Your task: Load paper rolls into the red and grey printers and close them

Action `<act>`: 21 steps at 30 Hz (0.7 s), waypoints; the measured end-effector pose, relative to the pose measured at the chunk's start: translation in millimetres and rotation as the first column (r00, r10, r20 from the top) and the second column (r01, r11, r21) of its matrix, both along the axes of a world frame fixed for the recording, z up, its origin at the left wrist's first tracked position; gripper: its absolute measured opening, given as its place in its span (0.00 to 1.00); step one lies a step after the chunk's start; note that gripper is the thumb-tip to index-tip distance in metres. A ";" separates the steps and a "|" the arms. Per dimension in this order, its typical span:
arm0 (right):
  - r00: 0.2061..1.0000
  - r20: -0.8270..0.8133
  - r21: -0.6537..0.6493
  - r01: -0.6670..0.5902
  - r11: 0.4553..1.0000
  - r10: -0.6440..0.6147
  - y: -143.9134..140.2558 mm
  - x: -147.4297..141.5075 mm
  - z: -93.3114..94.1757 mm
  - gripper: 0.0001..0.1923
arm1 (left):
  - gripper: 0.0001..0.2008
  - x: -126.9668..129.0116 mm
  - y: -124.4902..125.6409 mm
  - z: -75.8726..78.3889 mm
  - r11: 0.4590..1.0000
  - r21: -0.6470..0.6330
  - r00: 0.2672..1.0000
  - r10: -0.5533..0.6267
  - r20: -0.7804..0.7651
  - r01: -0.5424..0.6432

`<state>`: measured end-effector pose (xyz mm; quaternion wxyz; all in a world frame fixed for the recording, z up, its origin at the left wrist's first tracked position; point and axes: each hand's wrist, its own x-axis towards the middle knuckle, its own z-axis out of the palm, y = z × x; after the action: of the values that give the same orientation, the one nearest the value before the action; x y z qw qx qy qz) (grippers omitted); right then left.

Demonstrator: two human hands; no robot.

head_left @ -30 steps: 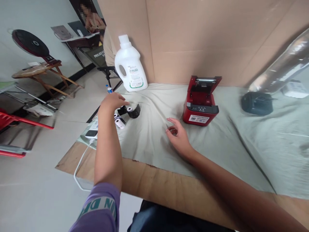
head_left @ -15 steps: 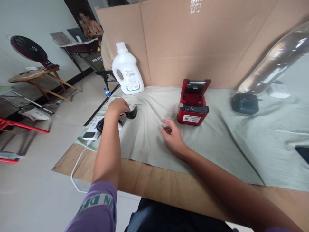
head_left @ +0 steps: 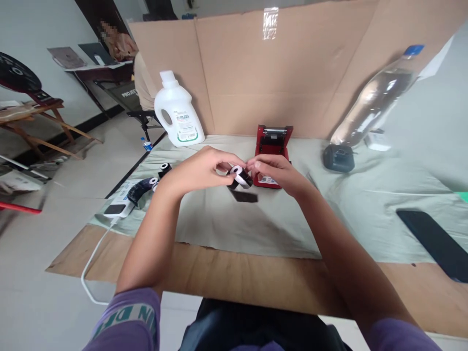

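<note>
Both hands, left [head_left: 199, 170] and right [head_left: 278, 173], pinch a small black-wrapped white paper roll [head_left: 241, 176] above the cloth-covered surface [head_left: 219, 219], at six o'clock from the red printer [head_left: 272, 141]; a loose fingertip grip risks dropping it.

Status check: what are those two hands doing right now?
Left hand and right hand both grip one paper roll above the cloth. Red printer open behind. Nothing between.
</note>
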<state>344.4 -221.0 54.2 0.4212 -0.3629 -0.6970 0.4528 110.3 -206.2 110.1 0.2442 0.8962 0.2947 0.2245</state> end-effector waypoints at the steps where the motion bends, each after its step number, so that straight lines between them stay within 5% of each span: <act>1: 0.999 0.041 0.009 -0.036 0.999 0.036 -2.5 4.5 5.0 0.12 | 0.14 4.3 -0.7 -2.5 1.000 0.012 1.000 -0.006 0.007 0.006; 4: 0.987 0.151 0.070 -0.072 0.995 0.061 -8.3 10.9 11.9 0.13 | 0.14 14.0 1.1 -12.8 1.000 0.008 0.998 0.022 0.056 -0.022; 15: 0.946 0.282 0.305 0.066 0.950 -0.157 -3.2 17.9 -0.4 0.08 | 0.16 51.0 5.5 -49.1 0.961 -0.082 0.909 0.278 0.312 -0.266; 18: 0.946 0.259 0.363 0.090 0.927 -0.193 -1.0 19.6 -1.9 0.09 | 0.20 52.4 10.9 -53.7 0.936 -0.215 0.879 0.338 0.336 -0.278; 21: 0.974 0.172 0.355 0.078 0.932 -0.147 -0.6 19.4 -2.4 0.10 | 0.25 50.3 17.5 -56.9 0.878 -0.451 0.887 0.330 0.324 -0.162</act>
<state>363.8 -221.7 51.8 0.4332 -0.3655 -0.7816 0.2606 160.7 -188.7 53.2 0.4501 0.7152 0.3940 0.3615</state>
